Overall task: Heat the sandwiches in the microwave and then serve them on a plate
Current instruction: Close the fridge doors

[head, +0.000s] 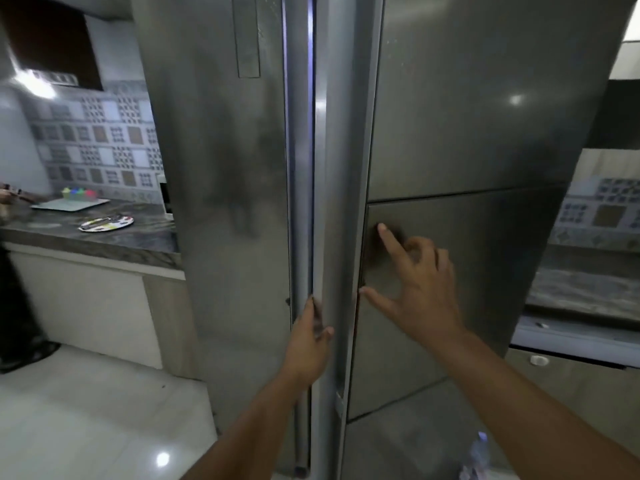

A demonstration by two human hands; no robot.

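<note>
Two hands at the double-door steel fridge (450,133), which fills centre frame.
Left hand (306,341) grasps the left door's vertical handle (300,202); right hand (420,289) released, forefinger and thumb spread against the right door panel. Counter (104,237) at mid left carries one patterned plate (106,224) and one tray (69,204) of coloured items, too blurred to count. Sandwiches, microwave: can't tell where. One bottle (477,455) lower right.
</note>
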